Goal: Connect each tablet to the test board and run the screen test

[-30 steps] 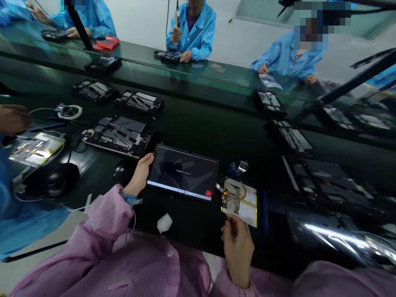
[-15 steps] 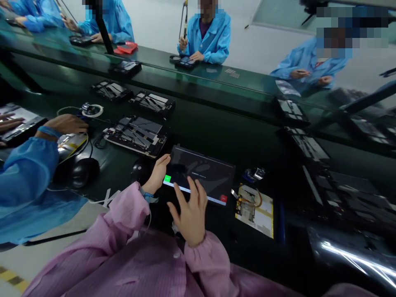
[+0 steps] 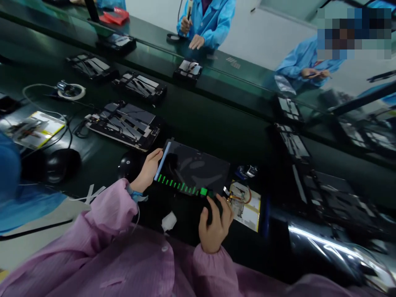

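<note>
A dark tablet (image 3: 198, 163) lies on the dark green bench in front of me, its screen showing a row of short green bars, a green square and a pale strip down the left side. My left hand (image 3: 146, 172) grips the tablet's left edge, with a blue band around the wrist. Close to the lower right corner of the screen, my right hand (image 3: 215, 222) has its fingers spread and curved and holds nothing; I cannot tell whether a fingertip touches the glass. Just right of it lies a white, yellow-edged flat part (image 3: 252, 206) with an orange cable.
Opened tablet units (image 3: 123, 123) stand to the left; more (image 3: 292, 142) line the right. A black mouse (image 3: 127, 165) is beside my left hand, and a white scrap (image 3: 168, 221) lies before me. A co-worker's blue sleeve (image 3: 9, 165) enters at left. Co-workers sit across the bench.
My right hand has moved right, from over the screen to its lower right corner. The screen changed from text with green and red buttons to green bars. The co-worker's hand at left left view.
</note>
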`<move>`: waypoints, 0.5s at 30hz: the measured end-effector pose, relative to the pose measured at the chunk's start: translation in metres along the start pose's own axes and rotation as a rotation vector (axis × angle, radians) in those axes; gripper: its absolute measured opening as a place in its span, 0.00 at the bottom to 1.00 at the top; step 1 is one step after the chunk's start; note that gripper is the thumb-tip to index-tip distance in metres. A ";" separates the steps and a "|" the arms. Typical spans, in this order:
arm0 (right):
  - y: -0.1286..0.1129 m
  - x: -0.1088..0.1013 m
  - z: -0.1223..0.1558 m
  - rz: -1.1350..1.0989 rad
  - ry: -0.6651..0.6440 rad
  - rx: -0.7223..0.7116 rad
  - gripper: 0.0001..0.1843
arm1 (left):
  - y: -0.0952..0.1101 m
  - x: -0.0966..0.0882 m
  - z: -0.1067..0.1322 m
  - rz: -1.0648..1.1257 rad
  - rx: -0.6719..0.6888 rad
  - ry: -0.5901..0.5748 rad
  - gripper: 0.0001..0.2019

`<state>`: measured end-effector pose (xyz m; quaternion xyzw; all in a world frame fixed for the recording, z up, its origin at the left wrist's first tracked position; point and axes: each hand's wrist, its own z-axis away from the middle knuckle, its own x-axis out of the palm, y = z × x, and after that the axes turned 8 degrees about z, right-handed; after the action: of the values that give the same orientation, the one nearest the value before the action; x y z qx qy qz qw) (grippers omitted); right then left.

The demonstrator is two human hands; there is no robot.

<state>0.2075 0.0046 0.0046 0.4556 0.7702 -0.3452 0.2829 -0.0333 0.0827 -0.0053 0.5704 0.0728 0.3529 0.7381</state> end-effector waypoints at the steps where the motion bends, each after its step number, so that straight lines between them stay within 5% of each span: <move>1: 0.006 0.002 -0.001 0.010 0.026 0.007 0.13 | 0.000 -0.001 0.000 0.000 -0.020 -0.008 0.15; 15: 0.012 0.008 0.001 -0.024 0.018 -0.026 0.12 | 0.003 0.000 0.004 0.024 -0.052 0.037 0.15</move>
<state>0.2151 0.0117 -0.0054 0.4458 0.7825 -0.3342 0.2778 -0.0323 0.0796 -0.0012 0.5451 0.0705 0.3739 0.7471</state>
